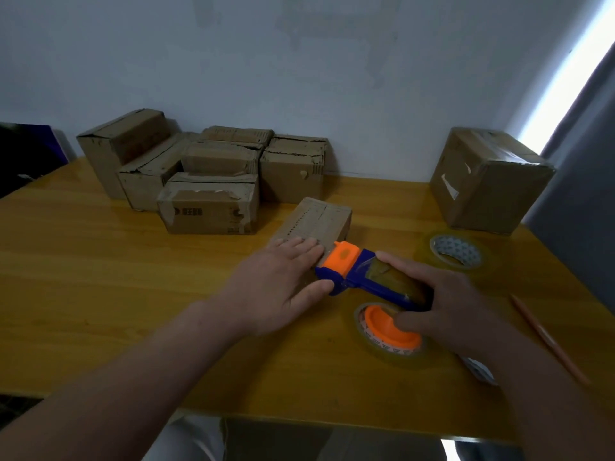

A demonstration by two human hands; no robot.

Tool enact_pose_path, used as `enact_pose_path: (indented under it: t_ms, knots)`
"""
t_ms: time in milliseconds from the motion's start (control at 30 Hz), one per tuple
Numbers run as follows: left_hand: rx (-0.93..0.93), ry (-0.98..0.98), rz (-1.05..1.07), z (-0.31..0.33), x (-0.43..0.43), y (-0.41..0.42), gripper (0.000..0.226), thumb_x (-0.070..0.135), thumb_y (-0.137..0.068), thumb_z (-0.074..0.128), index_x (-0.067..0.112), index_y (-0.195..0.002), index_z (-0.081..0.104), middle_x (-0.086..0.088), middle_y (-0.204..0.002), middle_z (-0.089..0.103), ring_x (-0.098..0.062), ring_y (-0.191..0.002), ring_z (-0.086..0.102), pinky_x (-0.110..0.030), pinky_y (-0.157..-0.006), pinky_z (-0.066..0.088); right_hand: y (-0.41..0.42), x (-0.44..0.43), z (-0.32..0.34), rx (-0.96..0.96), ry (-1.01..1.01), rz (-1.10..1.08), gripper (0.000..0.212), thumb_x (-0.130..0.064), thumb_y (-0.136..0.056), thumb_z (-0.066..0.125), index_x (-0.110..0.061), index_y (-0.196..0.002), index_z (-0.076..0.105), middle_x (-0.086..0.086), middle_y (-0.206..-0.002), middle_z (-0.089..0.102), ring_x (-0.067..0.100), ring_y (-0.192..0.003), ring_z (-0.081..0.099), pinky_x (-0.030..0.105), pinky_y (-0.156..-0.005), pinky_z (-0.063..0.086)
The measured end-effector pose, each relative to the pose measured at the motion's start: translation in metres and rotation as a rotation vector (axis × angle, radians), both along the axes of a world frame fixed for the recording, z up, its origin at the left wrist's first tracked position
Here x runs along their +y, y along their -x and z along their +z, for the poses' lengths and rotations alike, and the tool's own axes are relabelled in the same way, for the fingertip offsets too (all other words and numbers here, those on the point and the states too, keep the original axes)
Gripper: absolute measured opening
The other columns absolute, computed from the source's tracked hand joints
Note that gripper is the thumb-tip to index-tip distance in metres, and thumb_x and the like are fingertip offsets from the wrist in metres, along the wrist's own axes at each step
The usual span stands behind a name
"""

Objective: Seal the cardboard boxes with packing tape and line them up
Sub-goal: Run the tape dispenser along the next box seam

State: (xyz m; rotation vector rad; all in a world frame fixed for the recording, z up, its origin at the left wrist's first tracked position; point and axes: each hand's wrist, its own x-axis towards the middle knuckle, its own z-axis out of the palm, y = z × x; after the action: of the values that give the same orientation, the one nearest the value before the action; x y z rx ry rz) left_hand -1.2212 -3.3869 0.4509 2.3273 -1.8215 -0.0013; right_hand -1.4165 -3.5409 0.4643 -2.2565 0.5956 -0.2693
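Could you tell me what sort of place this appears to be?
Probably a makeshift packing spot in an ordinary room, not a warehouse: a yellow wooden table stands against a plain white wall, worn cardboard boxes are bunched at its back, and a tape roll lies near the tape dispenser.

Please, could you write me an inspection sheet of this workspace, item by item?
Surface: glossy yellow wooden table.
Job's things: small box under left hand; tape dispenser at its near end; pile of boxes back left; big box back right; tape roll near big box; second tape roll by right hand.
Clutter: pen at right.
Grippers: left hand flat on small box; right hand grips tape dispenser.
Cables: nothing seen.
Surroundings: pale wall; curtain at right.
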Motion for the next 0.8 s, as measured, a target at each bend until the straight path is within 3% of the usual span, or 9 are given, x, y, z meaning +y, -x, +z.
enact_pose_path:
  t_ms: [233, 367, 567, 667, 800]
  knots:
    - [0.057, -0.006, -0.08, -0.003, 0.005, -0.027, 0.097, 0.085, -0.071, -0.01, 0.034, -0.15, 0.013, 0.01, -0.158, 0.017, 0.004, -0.139, 0.006, -0.018, -0.109, 0.001, -0.01, 0.013, -0.008, -0.011, 0.126, 0.009, 0.083, -0.029, -0.071, 0.078, -0.053, -0.138, 0.036, -0.017, -0.104, 0.058, 0.001, -0.076, 0.059, 0.019, -0.059, 0.05]
    - [0.028, -0.003, -0.097, -0.006, 0.007, -0.031, 0.084, 0.081, -0.076, -0.003, 0.037, -0.147, 0.011, 0.011, -0.157, 0.02, 0.007, -0.137, 0.006, -0.019, -0.11, 0.003, -0.005, 0.014, -0.003, -0.011, 0.105, 0.03, 0.083, -0.029, -0.072, 0.079, -0.054, -0.137, 0.035, -0.016, -0.098, 0.059, -0.006, -0.074, 0.058, 0.015, -0.058, 0.046]
    - [-0.008, 0.034, -0.115, -0.002, 0.004, -0.031, 0.091, 0.079, -0.078, -0.007, 0.031, -0.147, 0.026, 0.007, -0.154, 0.03, 0.001, -0.137, 0.018, -0.024, -0.111, 0.014, 0.013, 0.012, 0.014, -0.001, 0.059, 0.042, 0.08, -0.031, -0.07, 0.079, -0.061, -0.129, 0.034, -0.019, -0.094, 0.059, -0.006, -0.079, 0.059, 0.012, -0.058, 0.048]
    - [-0.002, 0.05, -0.1, -0.001, 0.003, -0.031, 0.09, 0.079, -0.078, -0.006, 0.031, -0.146, 0.029, 0.008, -0.152, 0.033, 0.005, -0.133, 0.018, -0.022, -0.109, 0.014, 0.028, 0.008, 0.019, 0.031, 0.069, 0.035, 0.074, -0.03, -0.07, 0.079, -0.059, -0.127, 0.04, -0.017, -0.086, 0.061, -0.006, -0.071, 0.059, 0.011, -0.056, 0.045]
    - [0.017, 0.075, -0.076, -0.001, 0.001, -0.03, 0.088, 0.078, -0.079, -0.005, 0.033, -0.144, 0.034, 0.009, -0.149, 0.037, 0.001, -0.135, 0.025, -0.023, -0.108, 0.018, 0.042, 0.002, 0.024, 0.096, 0.059, 0.047, 0.071, -0.027, -0.071, 0.079, -0.062, -0.121, 0.043, -0.018, -0.09, 0.062, -0.007, -0.077, 0.06, 0.011, -0.059, 0.046]
